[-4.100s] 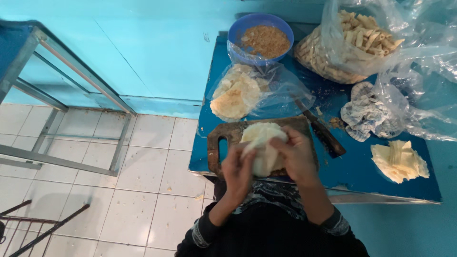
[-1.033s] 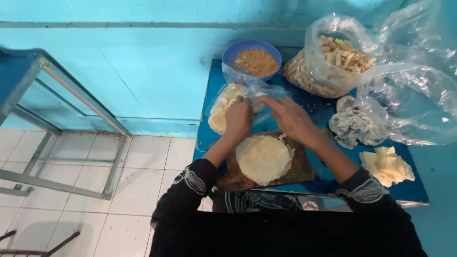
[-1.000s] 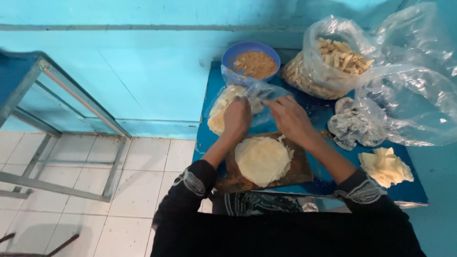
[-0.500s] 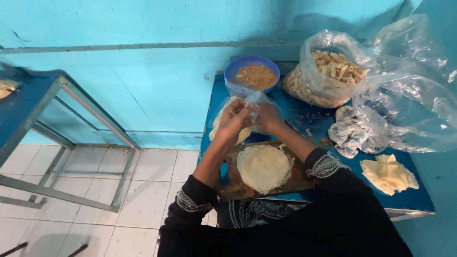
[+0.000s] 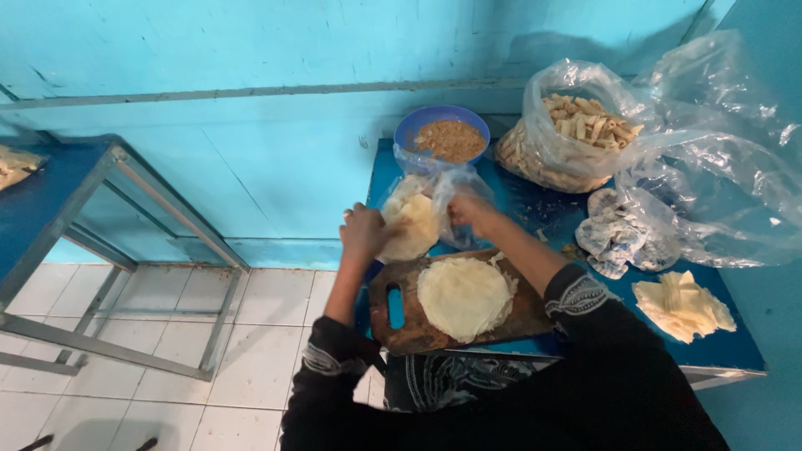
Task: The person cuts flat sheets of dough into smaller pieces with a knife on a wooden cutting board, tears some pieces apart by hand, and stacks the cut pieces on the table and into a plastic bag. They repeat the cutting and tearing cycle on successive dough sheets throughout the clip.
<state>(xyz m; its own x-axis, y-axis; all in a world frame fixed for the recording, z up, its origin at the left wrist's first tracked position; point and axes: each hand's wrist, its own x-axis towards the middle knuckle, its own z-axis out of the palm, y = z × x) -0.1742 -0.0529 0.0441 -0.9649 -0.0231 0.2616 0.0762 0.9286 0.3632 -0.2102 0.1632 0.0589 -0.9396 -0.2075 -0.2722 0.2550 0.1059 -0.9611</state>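
Observation:
My left hand [image 5: 364, 231] grips the left edge of a clear plastic bag of pale round wrappers [image 5: 415, 219] at the near left of the blue table [image 5: 718, 351]. Opposite it, my right hand [image 5: 469, 210] pinches the bag's right side. Just below the bag lies a dark wooden cutting board [image 5: 399, 321] carrying a round flat wrapper [image 5: 464, 296]. A blue bowl of brown filling [image 5: 446, 134] stands behind the bag.
A large clear bag of rolled pastries [image 5: 572, 134] sits at the back, with crumpled plastic [image 5: 718, 184] and a patterned cloth [image 5: 614, 238] to its right. Folded wrappers [image 5: 681, 305] lie at the table's right end. A metal-framed blue table [image 5: 58, 217] stands left over white tiles.
Both hands left the wrapper on the board and reached up to the plastic bag of wrappers, taking hold of it. My view has shifted right and closer.

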